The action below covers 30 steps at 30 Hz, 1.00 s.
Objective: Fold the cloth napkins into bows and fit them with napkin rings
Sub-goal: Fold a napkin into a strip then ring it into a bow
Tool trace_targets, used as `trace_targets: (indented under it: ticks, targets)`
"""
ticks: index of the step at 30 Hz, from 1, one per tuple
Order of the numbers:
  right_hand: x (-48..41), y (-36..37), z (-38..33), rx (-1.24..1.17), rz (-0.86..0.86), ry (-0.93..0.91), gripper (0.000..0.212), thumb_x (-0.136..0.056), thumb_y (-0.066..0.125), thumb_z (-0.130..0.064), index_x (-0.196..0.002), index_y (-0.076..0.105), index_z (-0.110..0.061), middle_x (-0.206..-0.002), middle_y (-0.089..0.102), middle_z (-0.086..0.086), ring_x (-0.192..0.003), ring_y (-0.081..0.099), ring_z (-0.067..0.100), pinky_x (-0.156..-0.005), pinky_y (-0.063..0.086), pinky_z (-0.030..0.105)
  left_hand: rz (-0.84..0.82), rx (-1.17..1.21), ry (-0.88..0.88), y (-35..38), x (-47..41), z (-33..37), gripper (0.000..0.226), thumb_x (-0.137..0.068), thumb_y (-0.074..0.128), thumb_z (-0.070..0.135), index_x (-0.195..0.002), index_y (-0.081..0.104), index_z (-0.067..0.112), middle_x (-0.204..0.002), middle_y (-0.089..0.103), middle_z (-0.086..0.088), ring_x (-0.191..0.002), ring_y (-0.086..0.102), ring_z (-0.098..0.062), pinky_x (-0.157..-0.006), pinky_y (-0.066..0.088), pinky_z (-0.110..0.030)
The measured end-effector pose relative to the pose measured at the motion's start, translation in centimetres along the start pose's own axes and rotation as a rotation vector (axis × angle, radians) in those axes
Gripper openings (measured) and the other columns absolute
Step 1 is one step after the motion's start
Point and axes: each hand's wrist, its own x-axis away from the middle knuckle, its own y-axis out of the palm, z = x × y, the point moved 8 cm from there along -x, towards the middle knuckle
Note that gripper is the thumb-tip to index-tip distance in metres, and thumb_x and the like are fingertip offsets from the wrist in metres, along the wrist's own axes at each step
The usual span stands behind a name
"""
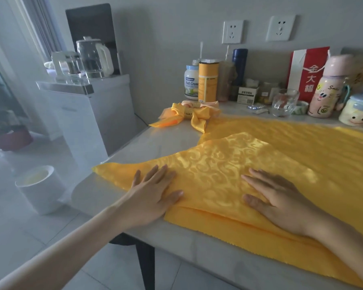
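Note:
A large yellow satin napkin with a swirl pattern lies spread on the grey table, one corner folded over toward me. My left hand presses flat on the folded layer's left part, fingers straight. My right hand lies flat on the same layer to the right, fingers straight. At the back of the table sits a finished yellow bow with a ring around its middle, and a pale peach bow behind it.
Along the wall stand a milk powder jar, a yellow canister, a blue flask, a glass cup, a red bag, a pink bottle and a ceramic jar. A white bin stands on the floor at left.

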Motion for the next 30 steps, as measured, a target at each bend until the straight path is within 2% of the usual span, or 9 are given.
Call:
trace_targets:
  ticks: [5,11,13,16,19,21,25,28,30]
  targets:
    - [-0.3,0.0,0.4,-0.011,0.031,-0.012,0.094,-0.059,-0.008,-0.083,-0.145,0.001,-0.045,-0.143,-0.012,-0.030,-0.129,-0.018,-0.013,-0.106,-0.015,0.015,-0.048,-0.015,-0.014,0.2,-1.3,-0.7,0.069,-0.087,0.010,0.067,-0.148,-0.005,0.038,-0.156,-0.014,0.013,-0.143,-0.014,-0.007,-0.117,-0.009,-0.042]
    - [-0.3,0.0,0.3,-0.010,0.030,-0.013,0.095,-0.057,-0.009,-0.082,-0.144,0.000,-0.046,-0.141,-0.011,-0.032,-0.130,-0.018,-0.013,-0.106,-0.015,0.016,-0.025,-0.004,-0.066,-0.1,-1.1,-4.7,0.116,-0.043,-0.024,0.091,-0.147,-0.008,0.040,-0.156,-0.014,0.014,-0.143,-0.012,-0.005,-0.117,-0.008,-0.034]
    - [-0.3,0.0,0.3,-0.008,0.032,-0.014,0.095,-0.057,-0.010,-0.082,-0.144,0.000,-0.046,-0.141,-0.010,-0.032,-0.131,-0.017,-0.012,-0.107,-0.014,0.017,-0.022,-0.017,-0.140,-0.6,-0.6,-7.2,0.102,-0.059,-0.015,0.088,-0.147,-0.007,0.038,-0.156,-0.012,0.013,-0.144,-0.010,-0.007,-0.117,-0.007,-0.033]
    - [-0.3,0.1,0.4,-0.001,0.031,-0.017,0.096,-0.057,-0.010,-0.082,-0.145,0.000,-0.045,-0.147,-0.007,-0.029,-0.132,-0.015,-0.011,-0.107,-0.014,0.017,-0.016,-0.005,-0.292,-1.1,0.2,-11.7,0.061,-0.094,0.013,0.060,-0.148,-0.005,0.036,-0.157,-0.010,0.010,-0.144,-0.008,-0.009,-0.118,-0.006,-0.036]
    - [-0.3,-0.1,0.3,-0.004,0.041,-0.010,0.097,-0.057,-0.010,-0.081,-0.145,0.000,-0.044,-0.152,-0.007,-0.024,-0.130,-0.015,-0.012,-0.107,-0.014,0.018,0.025,-0.017,-0.506,-2.2,1.5,-16.4,0.059,-0.098,0.019,0.050,-0.150,0.000,0.029,-0.159,-0.005,0.001,-0.146,-0.006,-0.016,-0.116,-0.004,-0.046]
    - [-0.3,0.0,0.2,-0.003,0.042,-0.011,0.097,-0.058,-0.010,-0.082,-0.146,0.002,-0.044,-0.154,-0.007,-0.022,-0.130,-0.014,-0.011,-0.107,-0.013,0.018,0.202,-0.182,-0.589,-4.9,2.1,-16.8,0.062,-0.099,0.033,0.039,-0.151,0.009,0.016,-0.158,0.003,-0.010,-0.145,-0.001,-0.025,-0.113,0.001,-0.058]
    - [0.0,0.1,0.2,-0.002,0.040,0.015,0.073,-0.084,0.005,-0.074,-0.148,0.006,-0.039,-0.156,-0.004,-0.017,-0.138,-0.012,-0.006,-0.112,-0.011,0.022,0.439,-0.121,-0.260,-8.1,0.4,-6.6,0.056,-0.097,0.040,0.027,-0.147,0.022,0.010,-0.155,0.017,-0.009,-0.145,0.008,-0.024,-0.114,0.010,-0.048]
    - [0.1,-0.1,-0.1,0.004,0.040,0.033,0.062,-0.093,0.020,-0.059,-0.149,0.009,-0.035,-0.157,-0.003,-0.013,-0.142,-0.010,0.000,-0.114,-0.009,0.024,0.269,0.034,0.136,-6.1,-1.4,4.7,0.052,-0.101,0.026,0.038,-0.149,0.016,0.022,-0.158,0.011,0.005,-0.145,0.001,-0.011,-0.118,0.003,-0.032]
    - [0.2,-0.4,-0.1,0.032,0.062,0.038,0.065,-0.092,0.014,-0.063,-0.149,0.013,-0.031,-0.158,0.001,-0.010,-0.143,-0.005,0.003,-0.114,-0.007,0.024,0.159,0.081,0.278,-4.1,-2.6,9.6,0.051,-0.102,0.024,0.038,-0.150,0.015,0.025,-0.158,0.007,0.007,-0.145,-0.003,-0.008,-0.118,-0.003,-0.030]
